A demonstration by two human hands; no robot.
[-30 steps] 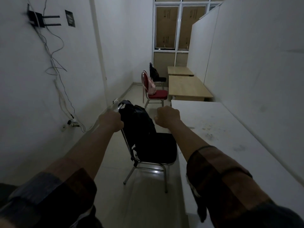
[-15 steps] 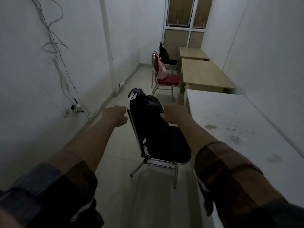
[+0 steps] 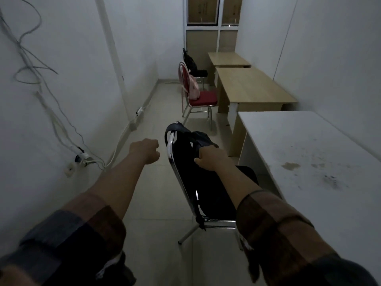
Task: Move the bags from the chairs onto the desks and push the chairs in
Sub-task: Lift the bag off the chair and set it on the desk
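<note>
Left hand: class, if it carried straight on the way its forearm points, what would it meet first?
Probably nothing close: the left hand sits left of the black chair, apart from its chrome frame. Its line runs along open floor toward the red chair, though depth is unclear.

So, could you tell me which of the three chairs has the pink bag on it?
The red chair, in the middle of the row, holds the pink bag; the nearest chair and the farthest chair both carry black bags.

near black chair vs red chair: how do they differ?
The black chair has a black seat; the red chair has red.
The black chair carries a black backpack under the right hand; the red chair carries a pink bag, untouched.
Both have chrome legs.
</note>
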